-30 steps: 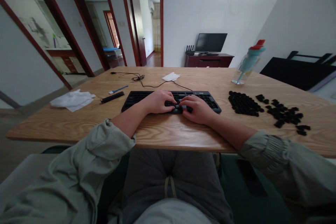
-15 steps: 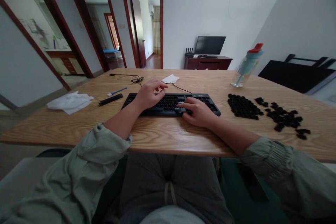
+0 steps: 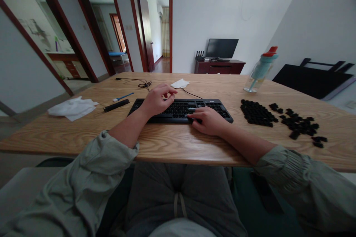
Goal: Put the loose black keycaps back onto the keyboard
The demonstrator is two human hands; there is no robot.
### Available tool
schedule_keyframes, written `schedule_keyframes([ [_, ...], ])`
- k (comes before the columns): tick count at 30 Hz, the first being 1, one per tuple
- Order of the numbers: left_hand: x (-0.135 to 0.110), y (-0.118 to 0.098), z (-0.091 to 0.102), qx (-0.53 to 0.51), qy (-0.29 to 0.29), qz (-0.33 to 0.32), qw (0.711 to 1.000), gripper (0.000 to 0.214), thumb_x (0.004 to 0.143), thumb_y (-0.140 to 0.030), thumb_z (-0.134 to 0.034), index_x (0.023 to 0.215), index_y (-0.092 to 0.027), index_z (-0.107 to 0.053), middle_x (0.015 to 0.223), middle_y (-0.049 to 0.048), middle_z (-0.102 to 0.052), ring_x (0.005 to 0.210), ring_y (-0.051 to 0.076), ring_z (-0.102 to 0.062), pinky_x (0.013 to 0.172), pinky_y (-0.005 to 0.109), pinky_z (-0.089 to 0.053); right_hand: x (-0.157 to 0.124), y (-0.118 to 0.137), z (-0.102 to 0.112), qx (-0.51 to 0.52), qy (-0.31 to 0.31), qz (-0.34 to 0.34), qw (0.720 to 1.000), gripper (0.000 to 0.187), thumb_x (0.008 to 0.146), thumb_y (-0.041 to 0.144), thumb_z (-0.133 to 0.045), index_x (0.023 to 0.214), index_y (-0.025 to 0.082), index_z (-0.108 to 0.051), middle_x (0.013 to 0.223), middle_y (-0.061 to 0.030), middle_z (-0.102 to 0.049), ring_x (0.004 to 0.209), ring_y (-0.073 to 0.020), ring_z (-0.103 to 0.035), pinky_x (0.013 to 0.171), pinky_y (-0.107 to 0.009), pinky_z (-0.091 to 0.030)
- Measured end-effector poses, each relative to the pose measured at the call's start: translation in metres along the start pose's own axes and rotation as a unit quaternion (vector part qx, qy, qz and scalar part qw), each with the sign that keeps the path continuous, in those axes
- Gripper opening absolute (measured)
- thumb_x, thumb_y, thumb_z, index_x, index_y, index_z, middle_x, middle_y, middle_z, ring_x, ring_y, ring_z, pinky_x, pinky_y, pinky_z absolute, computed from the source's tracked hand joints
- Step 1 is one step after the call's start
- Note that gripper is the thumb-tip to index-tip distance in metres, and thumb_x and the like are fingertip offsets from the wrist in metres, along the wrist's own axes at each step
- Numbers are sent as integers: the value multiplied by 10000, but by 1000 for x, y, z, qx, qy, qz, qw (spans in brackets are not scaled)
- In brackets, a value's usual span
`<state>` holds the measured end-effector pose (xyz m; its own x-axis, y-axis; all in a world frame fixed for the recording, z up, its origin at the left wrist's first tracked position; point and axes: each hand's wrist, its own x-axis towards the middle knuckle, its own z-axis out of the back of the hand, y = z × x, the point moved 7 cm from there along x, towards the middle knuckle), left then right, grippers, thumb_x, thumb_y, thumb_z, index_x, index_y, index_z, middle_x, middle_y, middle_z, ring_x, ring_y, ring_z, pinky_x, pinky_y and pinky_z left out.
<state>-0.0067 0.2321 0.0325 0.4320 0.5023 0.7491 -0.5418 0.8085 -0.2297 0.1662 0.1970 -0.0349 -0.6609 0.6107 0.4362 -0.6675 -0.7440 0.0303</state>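
A black keyboard (image 3: 178, 113) lies near the front edge of the wooden table, with small greyish patches among its rows. My left hand (image 3: 159, 100) hovers over its left half, fingers loosely curved, thumb apart, nothing held. On the right of centre, my right hand (image 3: 207, 120) rests low over the front rows. Its index finger reaches out and touches the keyboard; the tips of the other fingers are partly hidden. To the right lie black keycaps, some set closely in a block (image 3: 257, 113) and others in a loose scatter (image 3: 300, 123).
Left of the keyboard are a black strip-shaped piece (image 3: 116, 106), a blue-handled brush (image 3: 124, 97) and crumpled white tissues (image 3: 72, 108). Behind it lie a coiled cable (image 3: 144, 84) and white paper (image 3: 180, 83). A water bottle (image 3: 260, 72) stands at the back right.
The fingers of my right hand have shifted slightly, and the index finger now lies lower on the front rows. My left hand has stayed almost still.
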Motion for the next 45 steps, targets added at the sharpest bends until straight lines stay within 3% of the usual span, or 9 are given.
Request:
schedule_keyframes([
  [12,-1,-7,4,-14,-17,-14,1000,152,862,-176,-570,929,-155,-705,861,43,-657,696,124,-559,683,267,-491,0,2,0,-12,2,-2,1000,364,846,201,-550,1141,149,-756,898,-84,-729,807,-193,-644,793,-329,-456],
  [18,-20,-63,32,-51,-56,-37,996,145,874,-231,-553,901,-203,-692,875,63,-678,758,165,-611,693,320,-520,0,9,4,-43,31,-16,998,410,861,237,-561,1227,151,-722,927,-102,-727,806,-208,-643,783,-340,-452],
  [20,-48,-98,35,-70,-17,-54,996,152,869,-249,-546,898,-254,-695,829,56,-686,750,187,-626,690,359,-527,-11,30,22,-31,12,-10,999,477,868,240,-558,1325,149,-656,950,-115,-718,831,-222,-637,774,-347,-453],
  [24,-153,-153,-13,-139,255,-116,950,218,873,-296,-535,1005,-304,-709,762,34,-704,664,191,-613,708,399,-513,-66,103,51,127,60,47,989,486,858,235,-570,1340,237,-633,857,-70,-690,779,-205,-616,721,-331,-463],
  [27,-255,-124,-75,-73,429,52,899,250,906,-314,-541,1096,-296,-702,953,49,-733,923,240,-675,884,414,-508,-132,137,14,278,173,12,945,416,828,235,-589,1223,304,-697,893,-56,-706,825,-201,-656,717,-309,-511],
  [29,-314,-96,-111,-36,468,133,873,327,895,-282,-582,1211,-306,-663,1147,44,-720,1098,281,-648,1022,482,-463,-179,120,-38,263,158,-154,939,484,829,310,-580,1305,279,-661,1227,-124,-670,1133,-277,-631,908,-390,-529],
  [32,-369,-77,-158,-29,506,123,853,399,951,-326,-552,1348,-309,-586,1386,67,-616,1390,336,-451,1188,640,-222,-258,78,-131,148,136,-434,878,696,841,413,-550,1511,247,-460,1585,-131,-384,1480,-362,-300,1154,-532,-334],
  [36,-371,-77,-185,-28,502,102,858,475,976,-373,-511,1428,-230,-505,1436,127,-564,1433,324,-392,1199,664,-158,-293,70,-192,79,82,-471,875,769,846,470,-538,1554,209,-387,1673,-120,-167,1532,-358,-60,1204,-539,-228],
  [45,-341,-88,-192,15,514,89,853,218,887,-341,-598,998,-197,-718,1053,84,-720,1070,267,-621,1048,511,-376,-283,69,-182,82,63,-447,889,759,816,391,-566,1545,255,-405,1670,-90,-193,1530,-356,-99,1197,-556,-244],
])
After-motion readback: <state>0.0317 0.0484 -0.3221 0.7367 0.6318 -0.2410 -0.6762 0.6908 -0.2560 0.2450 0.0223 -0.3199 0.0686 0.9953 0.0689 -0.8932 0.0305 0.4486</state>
